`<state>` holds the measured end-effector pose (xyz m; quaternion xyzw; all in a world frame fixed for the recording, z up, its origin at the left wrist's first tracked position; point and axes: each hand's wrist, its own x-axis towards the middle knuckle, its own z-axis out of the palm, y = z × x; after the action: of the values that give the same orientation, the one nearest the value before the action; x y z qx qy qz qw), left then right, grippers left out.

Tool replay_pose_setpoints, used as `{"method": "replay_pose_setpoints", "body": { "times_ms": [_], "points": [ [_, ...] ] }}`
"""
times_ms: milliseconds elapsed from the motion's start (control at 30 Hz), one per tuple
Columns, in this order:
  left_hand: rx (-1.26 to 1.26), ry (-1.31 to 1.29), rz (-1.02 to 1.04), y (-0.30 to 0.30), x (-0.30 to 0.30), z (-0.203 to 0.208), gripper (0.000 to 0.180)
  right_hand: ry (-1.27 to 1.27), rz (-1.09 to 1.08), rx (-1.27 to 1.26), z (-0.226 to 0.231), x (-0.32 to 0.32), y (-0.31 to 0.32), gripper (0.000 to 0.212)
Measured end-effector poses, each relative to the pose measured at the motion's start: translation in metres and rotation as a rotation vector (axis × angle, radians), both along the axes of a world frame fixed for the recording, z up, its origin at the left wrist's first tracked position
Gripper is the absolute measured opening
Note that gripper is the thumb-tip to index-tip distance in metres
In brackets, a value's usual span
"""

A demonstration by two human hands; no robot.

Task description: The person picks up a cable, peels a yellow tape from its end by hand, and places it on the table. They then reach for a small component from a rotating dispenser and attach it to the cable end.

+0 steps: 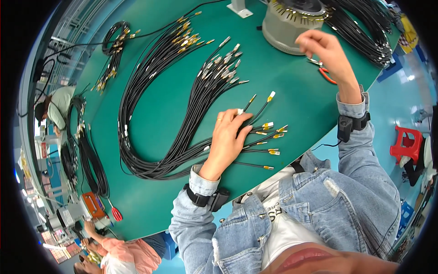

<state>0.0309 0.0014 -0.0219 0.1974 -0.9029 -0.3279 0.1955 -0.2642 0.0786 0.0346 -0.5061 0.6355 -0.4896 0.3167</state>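
Note:
My left hand [227, 142] lies over the near end of a long bundle of black cables [130, 100], thumb and forefinger closing around black cable. Past my fingers, several cable ends with yellow sleeves and metal connectors [270, 96] fan out over the green table. The bundle curves in a U, with gold-tipped ends at the far left and silver-tipped ends [223, 64] in the middle. Raised to the right is my right hand [323, 51], its fingers curled together beside a round grey machine [285, 31] with yellow pieces around its top. Whatever those fingers hold is hidden.
Red-handled pliers [326, 76] lie below my right hand. More black cables [365, 36] are heaped at the far right, with smaller coils [109, 50] at the left. A red screwdriver [117, 213] lies near the left edge. Co-workers sit beyond; a red stool [406, 144] stands right.

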Motion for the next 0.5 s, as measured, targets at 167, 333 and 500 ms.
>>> {"method": "replay_pose_setpoints", "body": {
  "times_ms": [167, 333, 500],
  "points": [
    [0.071, 0.099, 0.065, -0.007, 0.005, 0.009, 0.026, -0.095, -0.422, -0.311, 0.003, -0.073, 0.018, 0.016],
    [-0.166, 0.059, 0.168, -0.022, 0.004, 0.02, 0.026, -0.016, -0.627, -0.02, 0.049, -0.101, -0.001, 0.015],
    [-0.361, -0.028, 0.23, -0.033, 0.006, 0.019, 0.024, -0.064, -0.458, 0.206, 0.064, -0.114, -0.011, 0.015]
  ]
}}
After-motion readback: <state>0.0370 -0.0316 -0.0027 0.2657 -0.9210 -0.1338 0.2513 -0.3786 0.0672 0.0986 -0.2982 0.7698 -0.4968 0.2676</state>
